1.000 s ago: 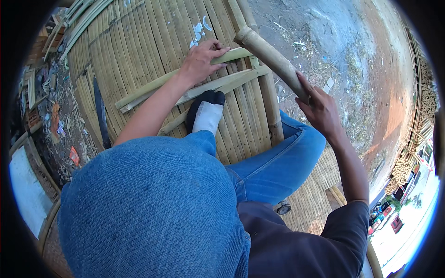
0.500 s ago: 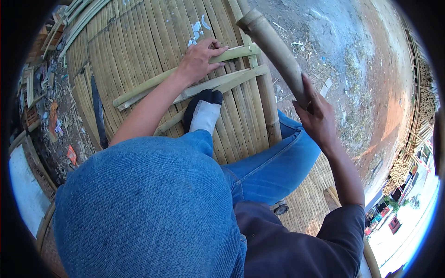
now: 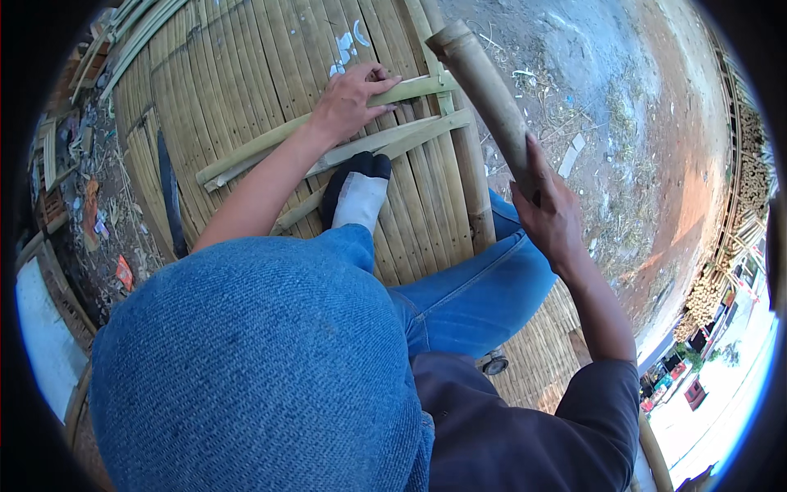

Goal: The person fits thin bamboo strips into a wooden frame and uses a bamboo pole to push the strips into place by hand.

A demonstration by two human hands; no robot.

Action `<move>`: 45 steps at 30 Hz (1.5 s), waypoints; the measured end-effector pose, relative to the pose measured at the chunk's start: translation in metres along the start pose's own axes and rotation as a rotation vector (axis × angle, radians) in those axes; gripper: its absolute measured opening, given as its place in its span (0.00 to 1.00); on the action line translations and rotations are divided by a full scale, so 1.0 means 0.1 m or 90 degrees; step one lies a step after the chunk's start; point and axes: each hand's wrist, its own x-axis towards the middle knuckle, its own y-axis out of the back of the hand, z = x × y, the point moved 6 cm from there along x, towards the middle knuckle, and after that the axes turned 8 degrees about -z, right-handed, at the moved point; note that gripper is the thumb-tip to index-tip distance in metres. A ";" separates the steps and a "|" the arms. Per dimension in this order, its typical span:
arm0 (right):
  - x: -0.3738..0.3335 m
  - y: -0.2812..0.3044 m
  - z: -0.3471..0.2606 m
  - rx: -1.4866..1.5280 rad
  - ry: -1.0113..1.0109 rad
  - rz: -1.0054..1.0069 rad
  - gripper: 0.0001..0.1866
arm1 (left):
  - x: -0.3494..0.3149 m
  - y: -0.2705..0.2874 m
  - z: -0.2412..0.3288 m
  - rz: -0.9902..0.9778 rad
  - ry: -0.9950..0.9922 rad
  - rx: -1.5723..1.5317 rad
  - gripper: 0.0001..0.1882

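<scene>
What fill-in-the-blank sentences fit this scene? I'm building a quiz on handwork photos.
1. The right hand grips a thick bamboo ____.
2. The left hand presses on a split bamboo ____ lying across the woven bamboo panel.
3. The foot beside the strips wears a grey and black ____.

Missing words: pole; strip; sock

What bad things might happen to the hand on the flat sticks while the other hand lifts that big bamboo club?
1. The right hand holds the thick round bamboo pole raised over the split bamboo strips; a swing landing off target might hit the left hand pressing on them.
2. The foot in the grey and black sock rests beside the strips, so it might be struck or splintered.
3. The long dark blade lies bare on the woven bamboo panel, near the left forearm.
</scene>
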 end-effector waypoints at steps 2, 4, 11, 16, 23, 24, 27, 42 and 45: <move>0.03 -0.11 0.09 -0.043 -0.041 -0.086 0.43 | -0.06 -0.05 0.03 -0.013 0.006 0.010 0.27; -0.02 -0.03 0.01 0.017 0.015 0.034 0.43 | -0.07 -0.04 0.01 -0.016 0.018 0.028 0.27; -0.05 0.05 0.01 -0.033 -0.007 0.008 0.44 | -0.01 -0.04 -0.01 -0.003 0.002 0.029 0.28; 0.01 -0.16 0.04 -0.088 -0.026 -0.021 0.44 | -0.07 -0.06 0.02 -0.007 0.015 0.025 0.27; -0.03 -0.10 -0.03 -0.071 -0.040 -0.073 0.44 | -0.03 -0.05 0.09 0.008 -0.008 0.015 0.27; -0.08 -0.04 -0.07 -0.014 -0.042 -0.058 0.45 | -0.09 -0.05 0.09 0.004 -0.004 0.019 0.28; -0.09 0.14 0.06 0.167 -0.036 0.167 0.46 | -0.06 0.01 0.07 0.033 -0.011 0.023 0.28; -0.54 0.04 0.34 0.388 -0.230 0.126 0.43 | -0.21 0.18 0.47 0.100 -0.028 0.216 0.27; -0.66 0.02 0.30 0.423 -0.268 0.098 0.43 | -0.43 0.22 0.69 0.053 -0.045 0.194 0.25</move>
